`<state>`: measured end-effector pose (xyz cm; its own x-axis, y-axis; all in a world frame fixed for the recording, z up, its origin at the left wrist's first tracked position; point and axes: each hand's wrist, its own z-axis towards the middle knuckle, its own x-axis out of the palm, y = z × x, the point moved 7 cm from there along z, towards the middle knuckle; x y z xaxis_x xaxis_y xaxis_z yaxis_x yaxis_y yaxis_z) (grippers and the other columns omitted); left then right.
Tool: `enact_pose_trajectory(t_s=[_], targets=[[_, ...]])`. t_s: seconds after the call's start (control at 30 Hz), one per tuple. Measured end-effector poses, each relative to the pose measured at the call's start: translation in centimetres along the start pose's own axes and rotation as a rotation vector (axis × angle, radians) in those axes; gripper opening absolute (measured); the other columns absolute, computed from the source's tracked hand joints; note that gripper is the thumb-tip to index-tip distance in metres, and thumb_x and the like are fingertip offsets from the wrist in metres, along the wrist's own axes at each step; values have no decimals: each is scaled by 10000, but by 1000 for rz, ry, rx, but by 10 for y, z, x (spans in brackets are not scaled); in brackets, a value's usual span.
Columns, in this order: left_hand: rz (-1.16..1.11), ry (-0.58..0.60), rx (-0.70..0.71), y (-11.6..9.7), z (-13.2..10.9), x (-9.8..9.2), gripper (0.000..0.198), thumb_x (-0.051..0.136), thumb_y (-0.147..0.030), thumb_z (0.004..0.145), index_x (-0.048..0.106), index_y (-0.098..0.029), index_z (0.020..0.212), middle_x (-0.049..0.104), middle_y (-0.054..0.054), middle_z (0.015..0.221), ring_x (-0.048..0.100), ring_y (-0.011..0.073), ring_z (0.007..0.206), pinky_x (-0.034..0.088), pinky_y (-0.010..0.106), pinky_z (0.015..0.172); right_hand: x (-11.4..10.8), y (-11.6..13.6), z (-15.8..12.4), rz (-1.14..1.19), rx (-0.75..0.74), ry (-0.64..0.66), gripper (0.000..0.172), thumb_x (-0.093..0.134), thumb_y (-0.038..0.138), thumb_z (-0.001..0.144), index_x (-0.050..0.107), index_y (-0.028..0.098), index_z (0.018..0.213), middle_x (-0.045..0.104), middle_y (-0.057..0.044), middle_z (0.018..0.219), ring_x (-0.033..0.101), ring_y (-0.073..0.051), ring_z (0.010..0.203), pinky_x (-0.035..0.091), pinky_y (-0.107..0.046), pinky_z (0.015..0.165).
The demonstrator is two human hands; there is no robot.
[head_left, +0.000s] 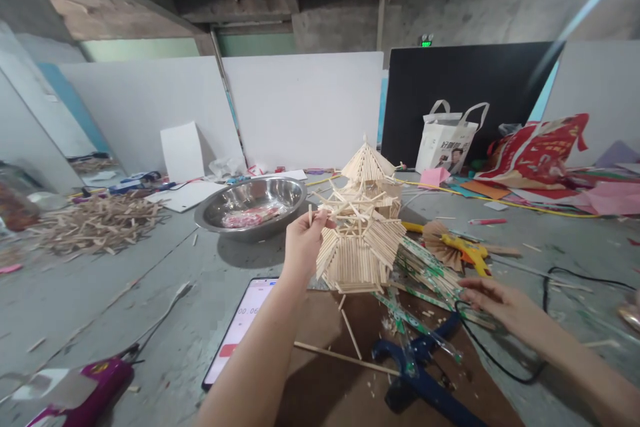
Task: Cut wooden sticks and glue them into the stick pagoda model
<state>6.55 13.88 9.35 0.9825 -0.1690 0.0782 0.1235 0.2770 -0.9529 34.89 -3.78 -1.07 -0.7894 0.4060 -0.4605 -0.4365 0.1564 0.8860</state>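
Observation:
A small pavilion-like model [356,263] built of thin wooden sticks stands in front of me, with a pointed roof [367,159] behind its lower tier. At its left upper edge is my left hand [304,243], fingers closed, with a short wooden stick [310,215] poking up from them. My right hand [493,303] is at the ends of a pile of chopsticks in green-printed clear wrappers [433,273]; its fingers are stretched out and it seems to hold nothing. A blue glue gun [425,373] lies below, on a brown sheet [320,317].
A steel basin [205,213] stands left of the model, beyond a phone [240,327]. Farther left lies a heap of wood pieces [100,220]. A purple tool [95,390] is at lower left, a yellow glue gun [465,250] at right. A black cable [500,370] curves under my right arm.

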Motion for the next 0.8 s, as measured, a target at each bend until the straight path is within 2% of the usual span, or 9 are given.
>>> enact_pose_trajectory(t_s=[0.1,0.2,0.47,0.6,0.7,0.8], targets=[[-191,41,-106,6,0,5,275,586,-380,641,577,-119,726,559,-19,529,225,-2,288,91,176,330,-6,-23,0,-96,25,-12,397,561,506,594,636,190,822,657,-63,789,592,-207,710,472,-290,640],[-286,77,-161,9,0,9,269,609,-360,621,570,-115,727,565,-19,521,244,-4,269,91,172,316,-12,-35,-2,-157,38,-29,389,540,507,613,631,195,828,659,-58,795,592,-211,722,467,-284,655],[-473,89,-340,18,-5,17,250,627,-326,605,555,-117,720,563,-41,503,268,3,262,151,172,297,-15,-28,-6,-239,53,-41,390,505,513,637,625,196,830,659,-60,752,580,-196,663,453,-272,611],[-446,72,-305,18,-5,16,277,621,-362,611,558,-116,721,564,-37,522,260,-2,261,139,176,293,-15,-28,-7,-188,52,-30,412,504,531,619,626,193,820,656,-60,707,570,-188,610,451,-269,566],[-392,11,-213,13,-4,10,280,626,-374,605,572,-130,731,519,-52,516,252,-7,271,117,177,294,-20,-25,-8,-194,66,-39,417,505,539,609,624,204,826,659,-59,734,579,-201,651,452,-285,605],[-355,-54,-154,4,-5,3,270,635,-370,600,587,-139,732,437,-67,506,234,-10,289,100,182,300,-24,-4,-9,-186,38,-78,393,521,530,600,625,218,815,656,-53,779,584,-212,707,452,-301,645]])
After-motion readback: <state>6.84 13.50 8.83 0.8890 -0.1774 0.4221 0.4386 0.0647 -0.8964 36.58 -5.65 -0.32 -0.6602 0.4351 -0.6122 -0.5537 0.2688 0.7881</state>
